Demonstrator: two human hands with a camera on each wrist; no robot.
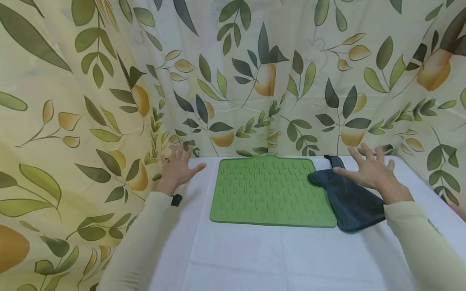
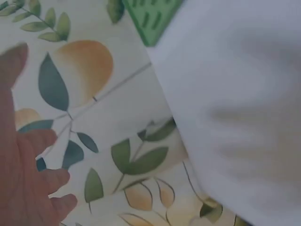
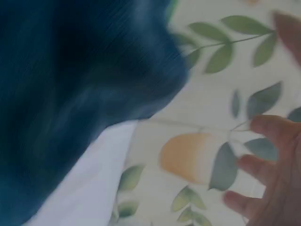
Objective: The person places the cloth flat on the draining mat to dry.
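Observation:
A green mat (image 1: 271,192) with rows of raised ridges and a small tab on its far edge lies flat on the white table. At its right side a dark blue cloth (image 1: 351,202) with a short loop at the far end overlaps the mat's edge. My left hand (image 1: 176,169) is held with fingers spread, left of the mat, nothing in it. Over the cloth's right side, my right hand (image 1: 373,171) has its fingers spread too and holds nothing. The right wrist view shows the cloth (image 3: 94,70) beside the spread fingers (image 3: 258,169).
The white tabletop (image 1: 240,258) extends in front of the mat. A curtain (image 1: 251,81) printed with leaves and fruit hangs behind the table and along its left side. A dark band (image 1: 176,200) sits at the left wrist.

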